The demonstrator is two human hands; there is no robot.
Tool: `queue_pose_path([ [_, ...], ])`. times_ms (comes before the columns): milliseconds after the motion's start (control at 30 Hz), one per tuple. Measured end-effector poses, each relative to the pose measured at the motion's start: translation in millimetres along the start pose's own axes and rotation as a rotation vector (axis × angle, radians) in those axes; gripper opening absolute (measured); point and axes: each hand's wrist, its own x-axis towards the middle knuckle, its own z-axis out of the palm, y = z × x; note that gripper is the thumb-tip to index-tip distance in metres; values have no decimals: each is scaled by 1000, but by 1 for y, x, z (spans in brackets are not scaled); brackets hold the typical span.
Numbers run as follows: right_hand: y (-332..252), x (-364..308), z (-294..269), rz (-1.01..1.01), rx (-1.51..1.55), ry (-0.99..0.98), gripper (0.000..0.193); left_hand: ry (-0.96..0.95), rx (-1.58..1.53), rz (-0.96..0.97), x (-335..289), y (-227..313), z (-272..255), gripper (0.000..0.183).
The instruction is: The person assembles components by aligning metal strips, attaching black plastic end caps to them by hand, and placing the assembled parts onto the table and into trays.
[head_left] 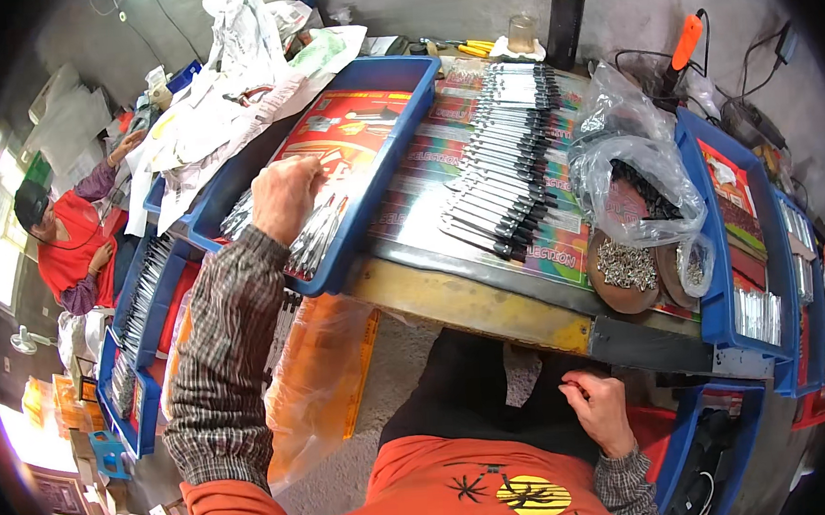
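Observation:
My left hand (286, 197) is closed above a blue tray (402, 116) at the left of the table. Its fingers curl away from me, and whatever they may hold is hidden. Beneath it, a bunch of silvery pens (321, 233) lies in the near end of the tray, on red printed card. Over my lap, below the table edge, my right hand (599, 411) has its fingers curled in against the thumb; I cannot make out anything in them. A long overlapping row of clear-and-black pens (506, 157) lies on the table between the tray and a plastic bag.
The clear bag (629, 164) holds black parts. Two brown dishes of small metal parts (626, 268) sit by the table's near edge (472, 306). Blue trays (704, 230) flank the right side. A black flask (566, 21) stands at the back. A person in red (76, 240) works far left.

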Motion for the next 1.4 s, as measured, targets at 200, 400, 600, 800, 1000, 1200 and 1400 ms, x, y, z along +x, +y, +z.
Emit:
queue_pose_path([
  [200,74,-6,23,500,440,-53,21,-323,99,-195,8,-51,24,4],
  [400,109,5,18,795,686,-64,29,-394,208,-157,13,-60,47,4],
  [600,137,6,49,455,-125,154,29,-387,267,-99,16,-56,55,11],
  [800,124,-9,49,191,-638,211,35,-405,340,-156,18,-41,56,19],
  [1000,81,-24,32,2,-801,360,50,-288,303,-208,5,-66,42,22],
  [1200,14,-38,-63,-17,-120,18,35,-47,174,-166,8,-76,53,8],
  [1400,-16,-22,-158,-58,-229,557,13,77,-94,-174,-2,-52,27,14],
])
